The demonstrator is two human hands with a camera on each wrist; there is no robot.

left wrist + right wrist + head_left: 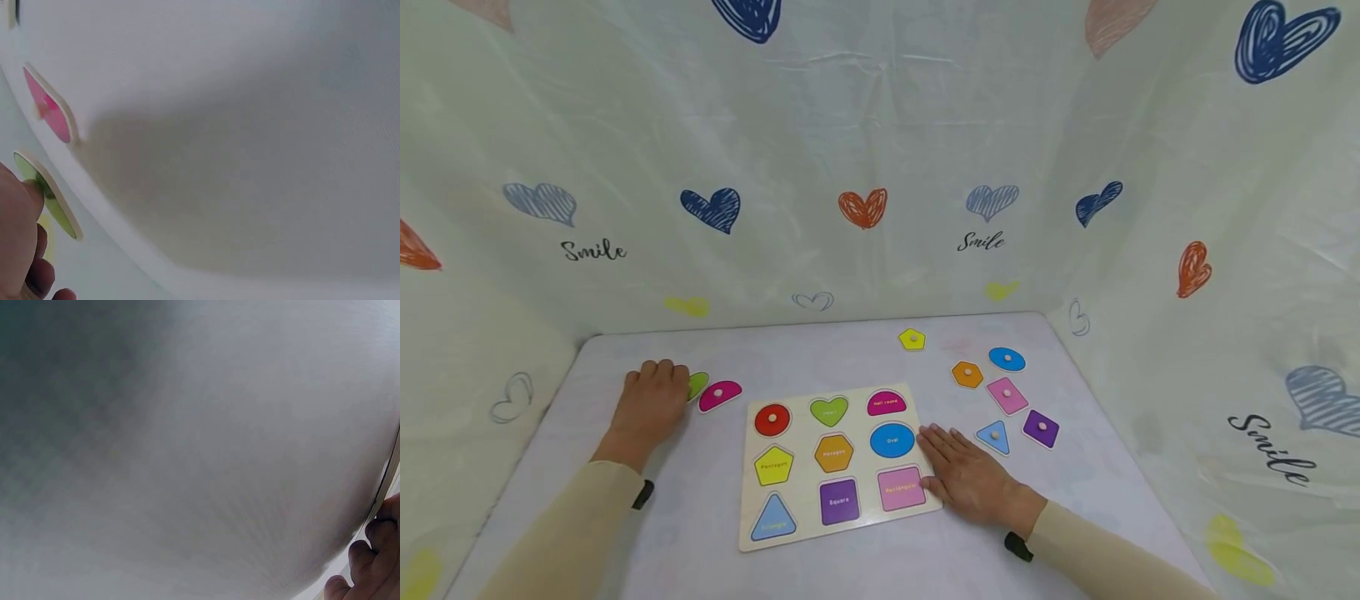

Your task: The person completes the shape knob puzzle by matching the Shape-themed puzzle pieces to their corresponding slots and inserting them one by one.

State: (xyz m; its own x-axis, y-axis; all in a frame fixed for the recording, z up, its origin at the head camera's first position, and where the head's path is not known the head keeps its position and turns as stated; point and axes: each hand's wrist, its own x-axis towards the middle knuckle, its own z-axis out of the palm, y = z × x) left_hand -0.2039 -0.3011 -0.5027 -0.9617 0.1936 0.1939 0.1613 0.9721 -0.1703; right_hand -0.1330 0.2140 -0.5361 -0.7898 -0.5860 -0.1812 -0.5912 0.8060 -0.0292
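At the left of the table my left hand (657, 402) pinches the knob of a green puzzle piece (49, 195), partly hidden by the fingers in the head view. Just to its right lies a magenta half-round piece (720, 396) with a knob. A wooden shape puzzle board (801, 454) lies in the middle, with a red circle piece (772, 420) at its upper left corner; labelled coloured shapes fill its other places. My right hand (967, 477) rests with extended fingers at the board's right edge, thumb touching the rim.
Right of the board lie loose knobbed pieces: yellow pentagon (912, 339), orange hexagon (967, 375), blue oval (1007, 359), pink rectangle (1007, 396), light-blue triangle (994, 437) and purple square (1041, 428). A heart-printed curtain (917, 125) surrounds the table's back and sides.
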